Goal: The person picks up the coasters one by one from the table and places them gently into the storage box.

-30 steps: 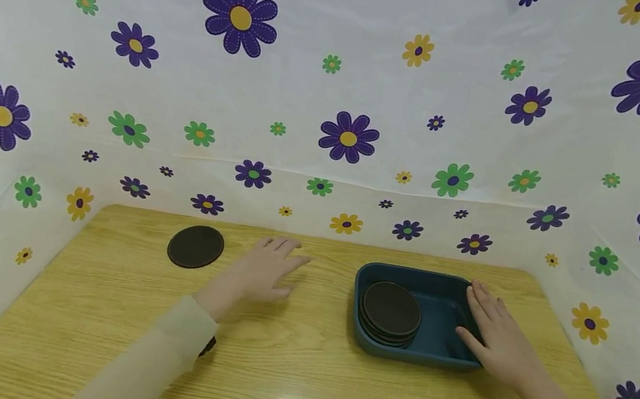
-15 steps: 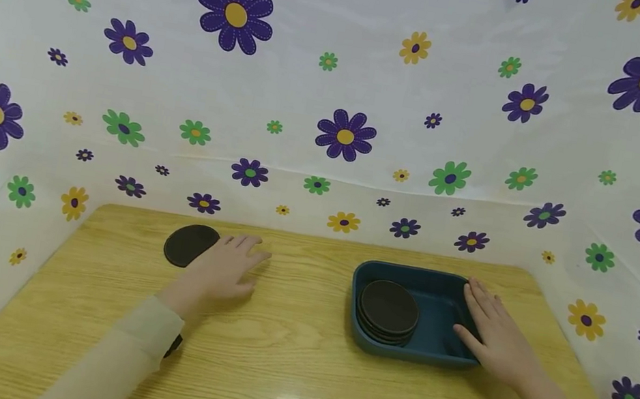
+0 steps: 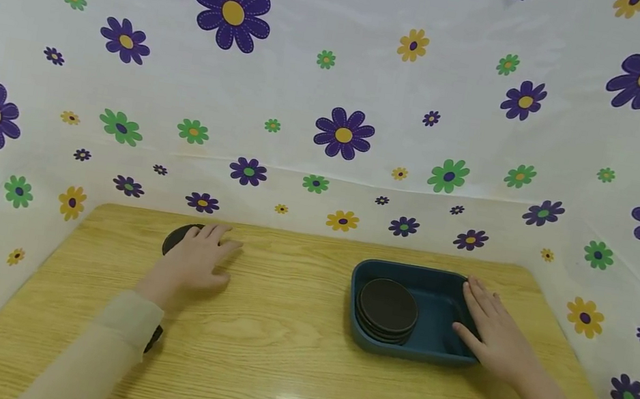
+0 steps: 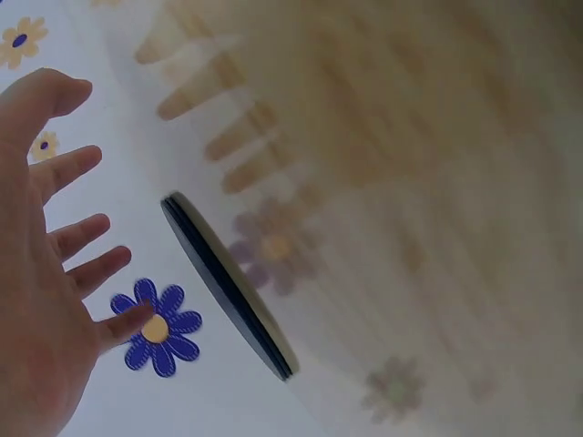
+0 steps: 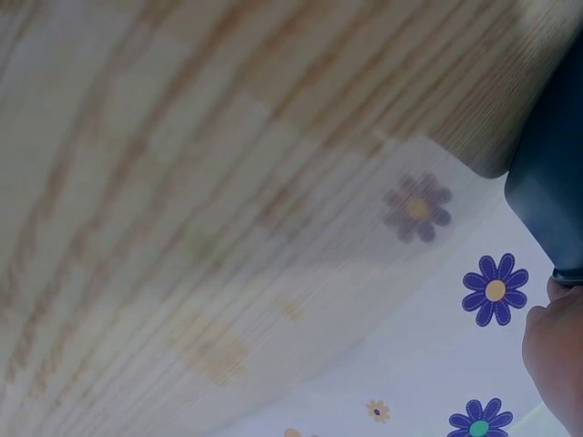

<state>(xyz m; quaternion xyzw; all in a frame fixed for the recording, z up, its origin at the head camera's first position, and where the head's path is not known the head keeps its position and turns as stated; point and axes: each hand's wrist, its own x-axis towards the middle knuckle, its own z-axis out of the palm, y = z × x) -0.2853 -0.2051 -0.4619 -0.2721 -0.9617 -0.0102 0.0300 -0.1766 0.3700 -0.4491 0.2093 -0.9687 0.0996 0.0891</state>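
A round black coaster (image 3: 175, 237) lies at the far left of the table, partly covered by my left hand (image 3: 194, 261) in the head view. The left wrist view shows the same coaster (image 4: 228, 287) edge-on, apart from the spread fingers (image 4: 86, 232), with nothing held. My right hand (image 3: 494, 339) rests on the right end of a dark blue rectangular bin (image 3: 415, 355), its fingers fairly straight along the rim and its thumb over the inside. Several black coasters (image 3: 387, 306) are stacked in the bin's left part. The right wrist view catches only a bit of that hand (image 5: 556, 360) beside the bin.
The light wooden table (image 3: 258, 363) has a glossy surface that mirrors the surroundings. A white cloth (image 3: 287, 84) printed with flowers hangs behind it and along both sides.
My left hand has moved left, from the middle of the table to over the lone coaster. The right hand and the bin have stayed in place; the head view has shifted slightly.
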